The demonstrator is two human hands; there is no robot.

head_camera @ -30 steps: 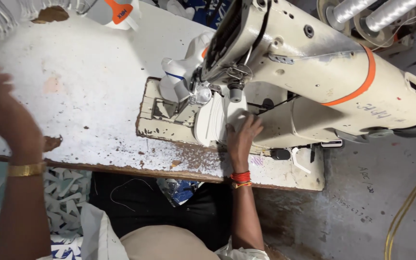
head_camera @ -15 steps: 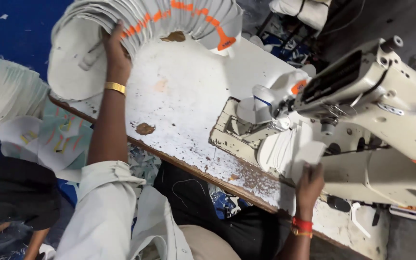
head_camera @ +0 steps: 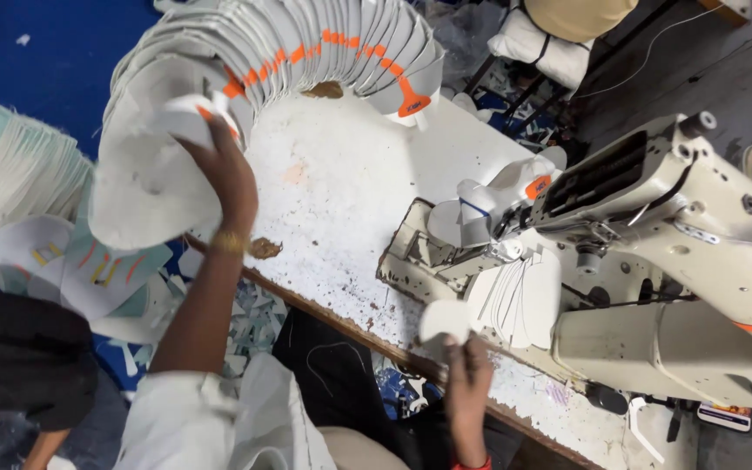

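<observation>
The left hand lies on the near end of the curved stack of white pieces with orange tabs, its fingers closed on one white piece at the stack's end, just above the fingertips. Half a second ago that hand was laid flat against the same end of the stack with no piece lifted; now the top piece stands pinched up from the rest. A gold bangle sits on the wrist, below the fingers.

The right hand is at the table's near edge, its fingers clamped on a small white piece that stands up just above them. In the earlier frame this hand was held lower and further right, by the machine's base, gripping a larger white piece; a second ago it rested on the bed under the needle. Right of the fingers, a white panel lies on the bed of the sewing machine, close beside the held piece, though I cannot tell if they touch.

Left of the left hand's fingers, well apart, a second stack of pale pieces fans out. Below it, loose cut shapes lie spread. The view has swung left since a second ago, so the curved stack now fills the top.
</observation>
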